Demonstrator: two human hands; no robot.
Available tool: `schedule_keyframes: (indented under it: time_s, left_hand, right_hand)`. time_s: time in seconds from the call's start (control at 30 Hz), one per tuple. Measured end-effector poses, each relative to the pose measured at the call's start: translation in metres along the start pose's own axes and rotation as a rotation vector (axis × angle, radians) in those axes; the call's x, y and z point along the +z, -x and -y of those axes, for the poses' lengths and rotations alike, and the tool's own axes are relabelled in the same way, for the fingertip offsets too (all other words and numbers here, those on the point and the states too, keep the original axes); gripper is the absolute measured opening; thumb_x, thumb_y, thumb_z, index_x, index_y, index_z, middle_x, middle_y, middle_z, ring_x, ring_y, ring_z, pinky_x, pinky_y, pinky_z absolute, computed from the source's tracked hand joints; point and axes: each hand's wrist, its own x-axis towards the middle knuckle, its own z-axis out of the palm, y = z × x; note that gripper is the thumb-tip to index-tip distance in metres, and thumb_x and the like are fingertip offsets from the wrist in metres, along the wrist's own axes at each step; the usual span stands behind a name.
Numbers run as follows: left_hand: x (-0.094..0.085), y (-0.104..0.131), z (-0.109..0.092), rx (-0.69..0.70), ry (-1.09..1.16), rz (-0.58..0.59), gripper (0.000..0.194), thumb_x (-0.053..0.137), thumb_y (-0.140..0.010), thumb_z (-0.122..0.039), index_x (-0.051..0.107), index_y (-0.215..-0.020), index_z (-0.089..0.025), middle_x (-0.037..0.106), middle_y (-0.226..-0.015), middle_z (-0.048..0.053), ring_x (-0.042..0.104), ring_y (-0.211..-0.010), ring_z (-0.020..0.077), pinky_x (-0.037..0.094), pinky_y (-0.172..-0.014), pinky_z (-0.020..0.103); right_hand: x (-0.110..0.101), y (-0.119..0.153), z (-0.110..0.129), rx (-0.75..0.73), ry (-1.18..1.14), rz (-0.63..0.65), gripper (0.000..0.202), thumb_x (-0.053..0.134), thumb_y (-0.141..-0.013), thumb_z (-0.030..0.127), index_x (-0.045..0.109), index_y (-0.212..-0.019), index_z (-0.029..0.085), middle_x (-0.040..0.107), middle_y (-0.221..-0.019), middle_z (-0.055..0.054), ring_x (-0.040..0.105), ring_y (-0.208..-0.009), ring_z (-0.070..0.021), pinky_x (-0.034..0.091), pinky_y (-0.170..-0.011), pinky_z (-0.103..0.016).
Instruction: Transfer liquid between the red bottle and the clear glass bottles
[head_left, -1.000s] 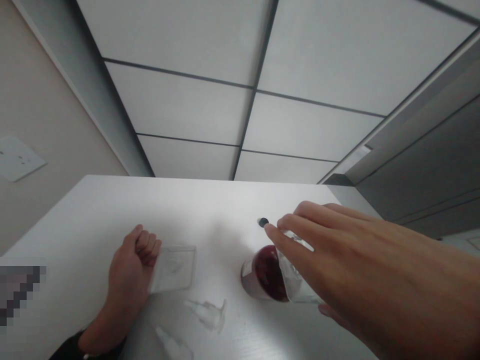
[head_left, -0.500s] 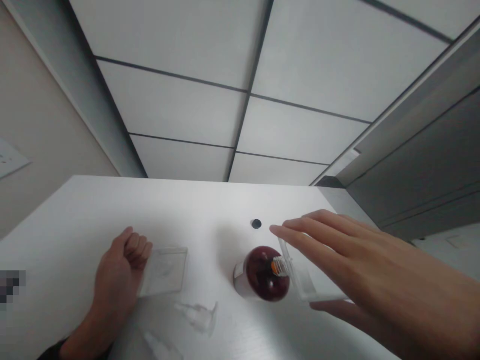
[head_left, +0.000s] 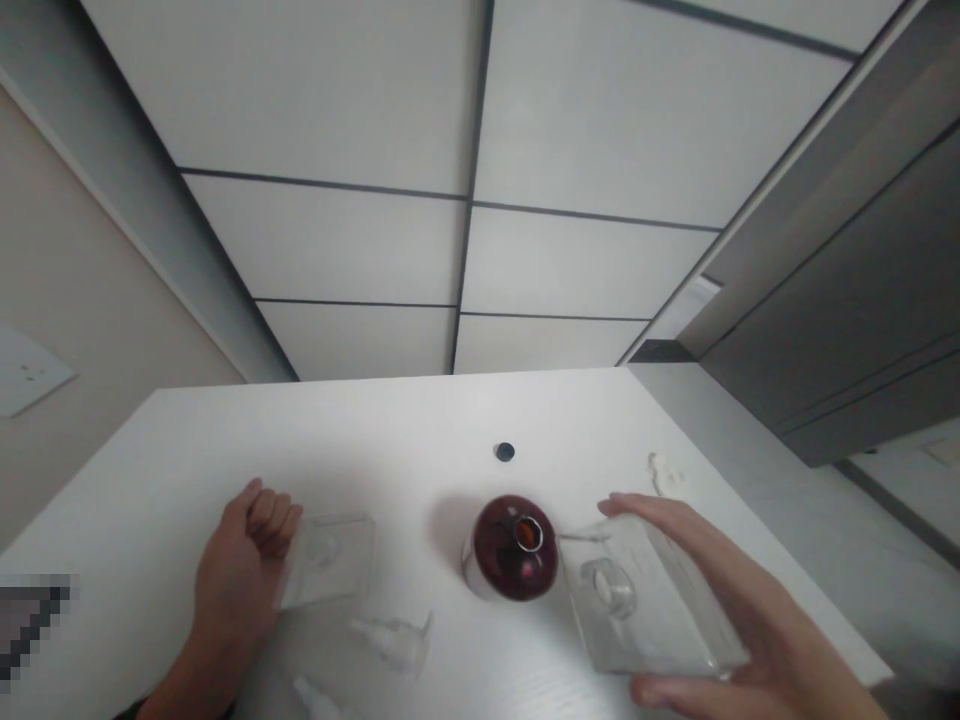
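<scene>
My right hand (head_left: 720, 600) grips a clear square container (head_left: 652, 610) by its edges; a round neck on its face points toward the bottle. Just left of it stands a dark red-brown bottle (head_left: 510, 560), its mouth uncovered and orange inside. My left hand (head_left: 251, 560), fingers curled, rests beside a second clear square container (head_left: 330, 560) on the white table; whether the fingers hold its edge is hidden. Clear nozzle-shaped pieces (head_left: 397, 640) lie nearer to me, one partly cut off at the bottom edge.
A small dark round cap (head_left: 505, 452) lies behind the bottle on the white table (head_left: 390, 430). A pale crumpled item (head_left: 664, 474) is at the right. A wall socket (head_left: 30, 372) is at far left, with white panels behind the table.
My right hand has moved the clear container down and right, off the bottle's mouth, and tilted it so its neck shows. The view has shifted slightly. My left hand stays beside the other container.
</scene>
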Motion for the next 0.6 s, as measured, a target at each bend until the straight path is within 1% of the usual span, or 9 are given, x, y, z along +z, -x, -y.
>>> schedule_keyframes:
  time_s: [0.07, 0.1, 0.13, 0.17, 0.23, 0.3, 0.4, 0.5, 0.6]
  left_hand:
    - [-0.001, 0.0, 0.0, 0.021, -0.002, 0.005, 0.058, 0.072, -0.091, -0.03, 0.03, -0.052, -0.022, 0.023, -0.052, -0.008, 0.018, -0.047, 0.011, 0.03, -0.043, 0.026]
    - [-0.002, 0.0, 0.0, 0.026, -0.004, 0.011, 0.057, 0.073, -0.09, -0.03, 0.03, -0.053, -0.023, 0.024, -0.053, -0.008, 0.018, -0.047, 0.0109, 0.031, -0.043, 0.026]
    - [-0.002, 0.0, 0.0, 0.029, -0.008, 0.019, 0.057, 0.073, -0.089, -0.031, 0.031, -0.052, -0.023, 0.024, -0.052, -0.008, 0.019, -0.047, 0.0108, 0.031, -0.043, 0.026]
    - [-0.002, 0.001, -0.001, 0.031, -0.015, 0.027, 0.057, 0.074, -0.088, -0.032, 0.031, -0.052, -0.023, 0.024, -0.052, -0.008, 0.019, -0.046, 0.0108, 0.031, -0.042, 0.026]
    - [-0.001, 0.002, -0.003, 0.025, -0.019, 0.041, 0.058, 0.077, -0.087, -0.034, 0.032, -0.051, -0.024, 0.025, -0.051, -0.008, 0.019, -0.046, 0.0107, 0.03, -0.041, 0.026]
    - [0.0, 0.003, -0.006, 0.003, -0.014, 0.049, 0.059, 0.079, -0.086, -0.033, 0.034, -0.049, -0.024, 0.026, -0.05, -0.008, 0.019, -0.045, 0.011, 0.03, -0.041, 0.027]
    - [0.001, 0.004, -0.008, -0.008, 0.005, 0.049, 0.058, 0.079, -0.085, -0.03, 0.036, -0.048, -0.024, 0.027, -0.05, -0.008, 0.021, -0.046, 0.0114, 0.031, -0.041, 0.027]
    - [0.0, 0.004, -0.007, -0.004, -0.012, 0.065, 0.058, 0.079, -0.086, -0.031, 0.036, -0.048, -0.023, 0.027, -0.051, -0.007, 0.022, -0.047, 0.0121, 0.032, -0.042, 0.027]
    - [-0.001, 0.003, -0.006, 0.027, -0.027, 0.083, 0.059, 0.079, -0.087, -0.034, 0.035, -0.049, -0.023, 0.025, -0.052, -0.006, 0.02, -0.047, 0.0126, 0.031, -0.042, 0.027]
  right_hand:
    - [0.025, 0.021, -0.006, 0.062, -0.196, -0.142, 0.076, 0.074, -0.092, 0.074, 0.055, -0.155, 0.037, 0.064, -0.155, -0.011, 0.062, -0.143, -0.0385, 0.059, -0.112, -0.052]
    - [0.039, 0.031, -0.008, 0.11, -0.314, -0.194, 0.083, 0.075, -0.088, 0.079, 0.054, -0.156, 0.037, 0.061, -0.159, -0.013, 0.06, -0.145, -0.0401, 0.059, -0.111, -0.054]
    - [0.053, 0.04, -0.008, 0.177, -0.447, -0.241, 0.085, 0.076, -0.087, 0.078, 0.053, -0.158, 0.037, 0.061, -0.159, -0.014, 0.064, -0.141, -0.0405, 0.062, -0.108, -0.054]
    - [0.066, 0.048, -0.007, 0.246, -0.578, -0.273, 0.087, 0.077, -0.088, 0.077, 0.051, -0.16, 0.036, 0.062, -0.157, -0.016, 0.067, -0.137, -0.0407, 0.064, -0.104, -0.054]
    - [0.089, 0.062, -0.005, 0.397, -0.77, -0.28, 0.085, 0.077, -0.09, 0.072, 0.05, -0.162, 0.035, 0.062, -0.156, -0.017, 0.066, -0.137, -0.0414, 0.062, -0.105, -0.057]
    - [0.105, 0.072, -0.004, 0.441, -0.876, -0.291, 0.085, 0.075, -0.091, 0.07, 0.047, -0.163, 0.033, 0.061, -0.156, -0.019, 0.064, -0.14, -0.0426, 0.06, -0.108, -0.059]
    - [0.115, 0.079, -0.008, 0.374, -0.825, -0.305, 0.08, 0.073, -0.094, 0.064, 0.045, -0.162, 0.032, 0.062, -0.153, -0.019, 0.066, -0.137, -0.0423, 0.062, -0.104, -0.058]
    - [0.114, 0.081, -0.01, 0.337, -0.73, -0.297, 0.073, 0.073, -0.095, 0.061, 0.047, -0.157, 0.034, 0.068, -0.144, -0.016, 0.072, -0.129, -0.0414, 0.066, -0.097, -0.055]
    - [0.113, 0.083, -0.008, 0.379, -0.661, -0.411, 0.068, 0.072, -0.095, 0.061, 0.048, -0.154, 0.039, 0.067, -0.146, -0.012, 0.07, -0.13, -0.0411, 0.067, -0.093, -0.054]
